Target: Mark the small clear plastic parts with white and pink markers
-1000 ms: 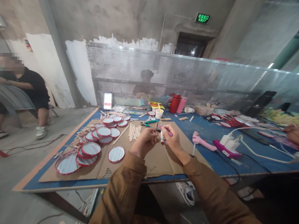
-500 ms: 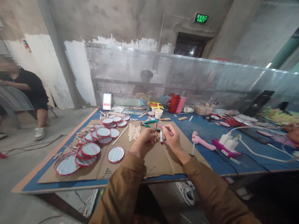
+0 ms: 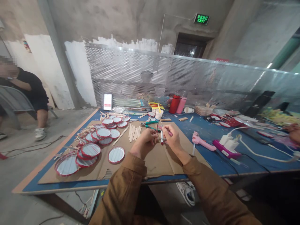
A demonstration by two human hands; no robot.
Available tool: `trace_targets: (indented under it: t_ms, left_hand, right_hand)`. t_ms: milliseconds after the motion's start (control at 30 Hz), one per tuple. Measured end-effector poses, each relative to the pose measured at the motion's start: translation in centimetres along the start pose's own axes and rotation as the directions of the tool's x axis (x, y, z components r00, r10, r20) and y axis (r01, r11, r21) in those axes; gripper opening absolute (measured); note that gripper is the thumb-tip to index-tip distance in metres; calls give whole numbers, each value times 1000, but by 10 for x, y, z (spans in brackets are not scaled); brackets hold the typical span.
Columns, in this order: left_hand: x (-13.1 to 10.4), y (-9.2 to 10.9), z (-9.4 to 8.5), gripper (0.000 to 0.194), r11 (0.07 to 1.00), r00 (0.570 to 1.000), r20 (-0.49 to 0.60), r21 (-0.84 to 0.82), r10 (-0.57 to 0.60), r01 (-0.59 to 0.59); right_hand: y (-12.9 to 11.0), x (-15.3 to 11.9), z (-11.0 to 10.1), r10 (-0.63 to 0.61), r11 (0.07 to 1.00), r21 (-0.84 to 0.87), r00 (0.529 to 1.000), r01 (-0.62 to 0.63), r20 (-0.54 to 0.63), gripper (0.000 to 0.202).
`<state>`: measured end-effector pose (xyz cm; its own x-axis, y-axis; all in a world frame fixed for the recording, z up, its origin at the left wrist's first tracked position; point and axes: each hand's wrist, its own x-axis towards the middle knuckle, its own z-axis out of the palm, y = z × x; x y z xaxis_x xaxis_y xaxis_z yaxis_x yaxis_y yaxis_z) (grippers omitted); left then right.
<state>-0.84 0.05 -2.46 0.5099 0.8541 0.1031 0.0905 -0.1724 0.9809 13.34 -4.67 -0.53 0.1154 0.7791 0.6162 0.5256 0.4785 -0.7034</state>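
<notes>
Over the brown cardboard (image 3: 154, 162), my left hand (image 3: 146, 142) pinches a small wooden stick (image 3: 157, 128) held upright. Close beside it my right hand (image 3: 172, 137) is closed on a pink object, mostly covered by the fingers, too small to name surely. A white marker with a red end (image 3: 162, 137) is between the two hands; which one bears it is unclear. Loose wooden sticks (image 3: 134, 133) lie behind my left hand, near green-handled pliers (image 3: 150, 124). One round red-rimmed disc (image 3: 116, 155) lies alone, left of my left hand, beside a pile of similar discs (image 3: 91, 150).
A pink glue gun (image 3: 202, 142) and purple power strip (image 3: 226, 150) with white cables are on the right. Bottles (image 3: 174, 104), a paper cup (image 3: 159, 113) and a phone (image 3: 107, 102) stand at the back. A seated person (image 3: 28, 87) is at far left.
My right hand has shifted very slightly, with its fingers still closed. My left hand is nearly unchanged. The seated person at left has raised a hand toward the head.
</notes>
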Motion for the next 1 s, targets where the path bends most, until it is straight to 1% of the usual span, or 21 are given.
trace_targets:
  t_ms: [133, 300, 400, 567, 667, 833, 1000]
  left_hand:
    - [2, -4, -1, 12, 1000, 1000, 28, -15, -12, 12]
    - [8, -14, -2, 13, 1000, 1000, -14, 17, 13, -13]
    - [8, -16, -1, 10, 1000, 1000, -20, 12, 1, -1]
    - [6, -14, 1, 7, 999, 999, -46, -47, 14, -16]
    - [6, -13, 1, 6, 998, 998, -65, -55, 2, -5]
    - [7, -15, 1, 7, 994, 999, -39, -111, -24, 20]
    - [4, -15, 5, 3, 980, 998, -60, -198, -27, 15]
  right_hand:
    - [1, 0, 0, -1, 1000, 3, 1000, 1, -3, 28]
    - [-1, 0, -1, 2, 1000, 3, 1000, -2, 7, 28]
    - [-2, 0, -1, 2, 1000, 7, 1000, -2, 8, 27]
    - [-3, 0, -2, -1, 1000, 9, 1000, 1, 20, 26]
    - [-5, -1, -2, -7, 1000, 15, 1000, 7, 19, 26]
    - [-7, -1, -2, -9, 1000, 5, 1000, 8, 14, 27]
    - [-6, -1, -3, -5, 1000, 2, 1000, 5, 17, 28]
